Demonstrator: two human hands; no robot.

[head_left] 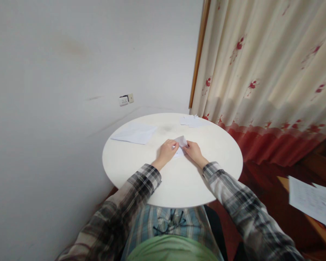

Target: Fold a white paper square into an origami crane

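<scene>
While the left hand (pixel 167 150) is pinching one side of that small paper (pixel 182 140), the right hand (pixel 194 150) is gripping the other, over the white table (pixel 179 183).

A plain pale wall (pixel 57 72) fills the left and upper middle of the frame, marked by a faint brownish smudge and thin scuffs. Near its centre sit a white socket (pixel 124 101) and a smaller plate (pixel 130 98). A wooden strip (pixel 199 54) divides it from a cream curtain (pixel 274 54) at upper right, red-flowered with a red lower band. A round white table (pixel 125 156) stands mid-frame; dark reddish floor (pixel 258 177) shows at lower right. The light is soft.
</scene>
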